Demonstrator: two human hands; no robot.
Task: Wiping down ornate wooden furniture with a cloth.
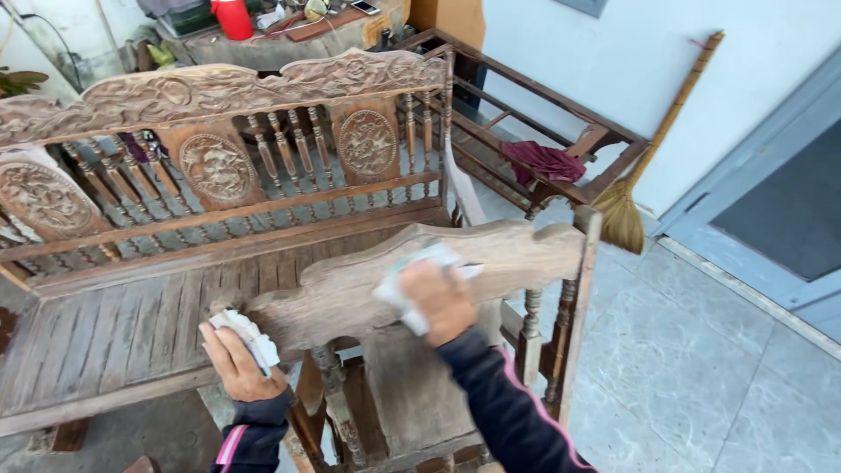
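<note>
1. Head view, looking down: my right hand (pixel 435 300) lies flat, palm down, pressing a pale sheet of sanding paper or cloth (pixel 412 278) against the curved, weathered grey-brown wooden top rail of a chair (pixel 350 285) — I can't tell which material the sheet is.
2. The fingers of that hand are spread over the sheet rather than curled round it; the sheet shows at both edges of the palm.
3. My left hand (pixel 235 359) is closed around a small folded white piece of cloth or paper (pixel 248 336), held at the scrolled left end of the same rail.
4. Both arms wear dark sleeves (pixel 504 403) with a pink stripe.
5. Beneath the rail, the chair's turned spindles (pixel 331 394) run down to its seat.
6. Just behind the chair stands a long carved wooden bench (pixel 131 289) with round medallions in its backrest and a slatted seat.
7. Further back on the right, an open dark wooden frame (pixel 526 96) carries a crumpled maroon rag (pixel 543 160).
8. A straw broom with a bamboo handle (pixel 644 166) leans against the white wall, near a grey-blue door frame (pixel 753 175).
9. The floor is grey marbled tile (pixel 683 368).
10. A red cylindrical container (pixel 233 18) stands on a cluttered counter (pixel 289 44) — well behind the bench.
</note>
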